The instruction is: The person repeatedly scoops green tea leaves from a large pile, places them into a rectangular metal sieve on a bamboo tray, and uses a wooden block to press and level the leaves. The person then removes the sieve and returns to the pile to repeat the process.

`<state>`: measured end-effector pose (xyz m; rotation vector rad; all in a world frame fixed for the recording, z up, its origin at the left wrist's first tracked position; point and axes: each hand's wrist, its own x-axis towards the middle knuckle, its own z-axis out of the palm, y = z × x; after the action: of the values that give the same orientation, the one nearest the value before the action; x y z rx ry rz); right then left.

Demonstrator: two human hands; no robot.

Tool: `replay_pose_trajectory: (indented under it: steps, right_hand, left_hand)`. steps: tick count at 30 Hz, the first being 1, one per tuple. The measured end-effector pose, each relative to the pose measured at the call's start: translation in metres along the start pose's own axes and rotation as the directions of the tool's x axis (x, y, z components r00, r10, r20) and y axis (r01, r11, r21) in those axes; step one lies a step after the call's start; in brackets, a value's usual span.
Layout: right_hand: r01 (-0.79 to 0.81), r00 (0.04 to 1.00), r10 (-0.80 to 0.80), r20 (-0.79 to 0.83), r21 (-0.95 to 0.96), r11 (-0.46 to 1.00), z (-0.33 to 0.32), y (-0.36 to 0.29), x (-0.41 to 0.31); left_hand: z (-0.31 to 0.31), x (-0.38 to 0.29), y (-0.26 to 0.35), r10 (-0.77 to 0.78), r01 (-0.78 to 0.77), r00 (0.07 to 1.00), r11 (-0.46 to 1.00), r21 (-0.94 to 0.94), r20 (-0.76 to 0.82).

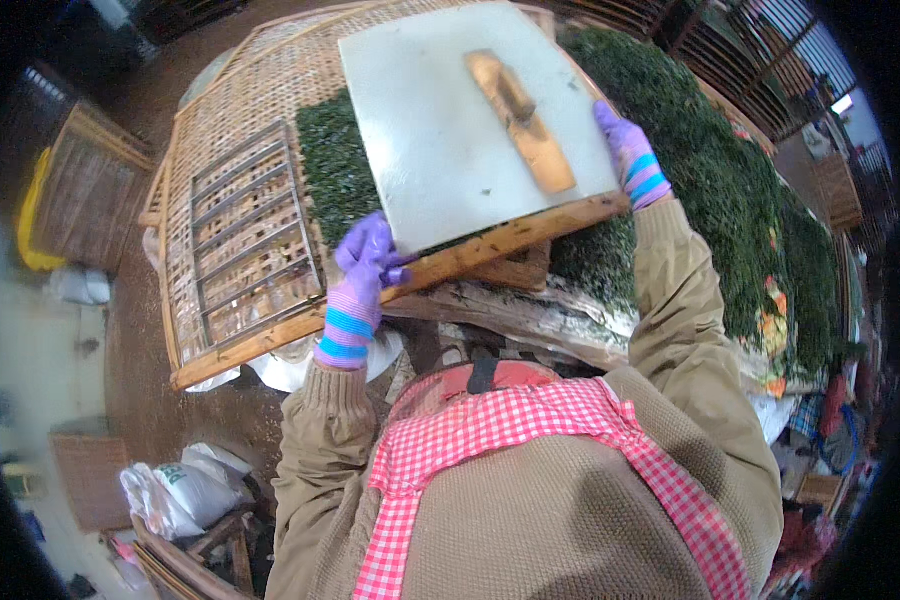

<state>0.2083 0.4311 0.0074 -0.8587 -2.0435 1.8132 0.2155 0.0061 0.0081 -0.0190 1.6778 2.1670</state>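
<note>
My left hand (366,259), in a purple glove, grips the near left corner of a flat pale board (427,135). At the board's right edge is my right hand (626,146), gloved alike, with the thumb side against it. A wooden bar handle (521,124) is fixed on the board's upper face. Beneath the board lies a wooden-edged frame (495,236), and dark green shredded leaf material (336,165) shows at its left. A woven bamboo tray (247,97) extends behind and to the left.
A slatted metal rack (251,229) rests on the woven tray. A large heap of dark green leaf material (709,172) spreads along the right. White sacks (195,484) sit at the lower left beside a wooden stand. A woven panel (86,187) leans near a yellow object (34,214).
</note>
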Motion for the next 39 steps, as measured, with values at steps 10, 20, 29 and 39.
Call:
replay_pose_trajectory:
  steps: [10, 20, 29, 39]
  right_hand:
    - [-0.041, 0.992, 0.048, 0.119, -0.061, 0.997, 0.110, 0.015, -0.021]
    - [0.170, 0.975, -0.010, 0.223, -0.711, 0.682, 0.112, -0.023, -0.079]
    - [-0.364, 0.898, 0.432, 0.079, -0.415, 0.834, -0.006, 0.033, -0.136]
    - [-0.110, 0.992, 0.122, 0.025, 0.636, 0.764, -0.029, 0.041, -0.029]
  left_hand:
    - [-0.062, -0.045, 0.007, -0.110, 0.114, 0.967, 0.994, 0.003, -0.229]
    - [-0.203, -0.030, 0.006, 0.499, -0.125, 0.762, 0.739, 0.662, -0.413]
    - [-0.452, -0.049, 0.018, 0.261, 0.812, 0.516, 0.154, 0.563, -0.816]
    - [-0.383, -0.127, 0.017, 0.176, 0.632, 0.653, 0.409, 0.658, -0.736]
